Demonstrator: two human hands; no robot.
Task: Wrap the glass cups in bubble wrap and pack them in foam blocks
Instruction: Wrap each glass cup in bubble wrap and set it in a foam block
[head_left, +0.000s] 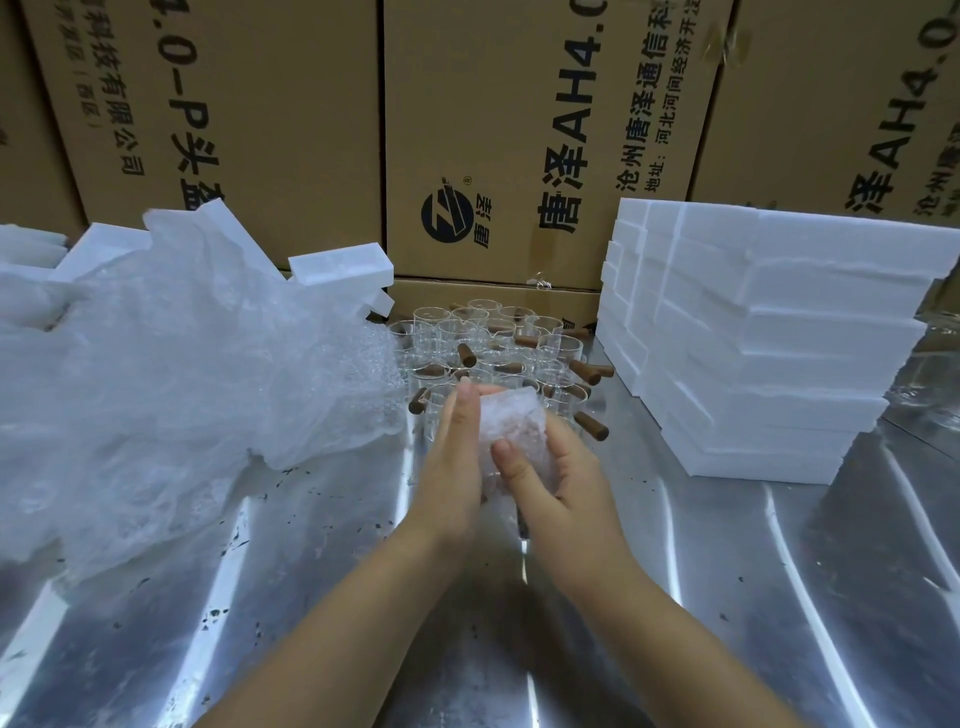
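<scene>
Two-handed, clasps a crumpled clear bubble-wrap bundle (511, 421) just in front of the clear wooden-handled glass cups (483, 338), with left hand (454, 467) pressing straight-fingered and right hand (561, 478) curled round it; risks unrolling or dropping onto the shiny steel table (727, 571) if loosened.

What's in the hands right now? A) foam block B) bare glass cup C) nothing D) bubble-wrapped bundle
D: the right hand grips a bubble-wrapped bundle, the left hand presses flat against it; bare cups stand behind them.
</scene>
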